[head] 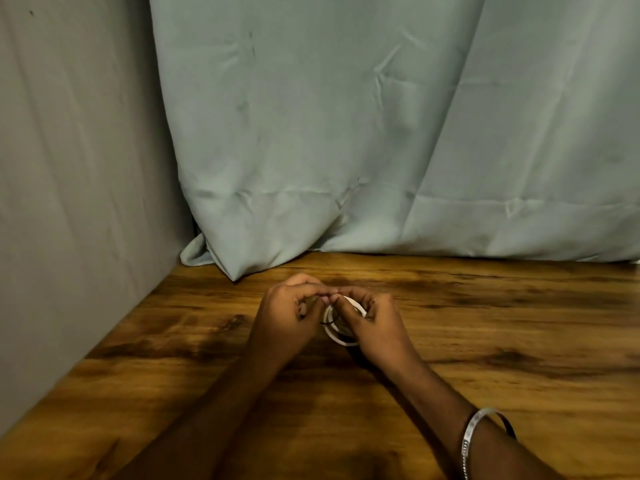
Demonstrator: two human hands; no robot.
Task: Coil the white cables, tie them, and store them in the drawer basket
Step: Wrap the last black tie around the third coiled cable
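The left hand [289, 308] and the right hand [374, 322] meet fingertip to fingertip just above the brown wood-grain tabletop [485, 323], both curled shut around a small coil of white cable [341, 336] held between them. The thumbs and forefingers pinch at the coil's upper edge, where a thin dark tie [331, 319] loops across the white turns; whether it is a band or a wire twist is too small to tell. My reading is that the tying step is under way and not yet finished. From here the risk lies in the pinch: if either hand loosens before the tie is closed, the springy turns could fan open and the coil would need rewinding. A tie caught on only some of the loops would leave the rest free to slip out later. A silver metal bangle [479, 434] sits on the right forearm, well clear of the work. Behind the table hangs a pale grey-green curtain [346, 133]. No drawer basket is in view.
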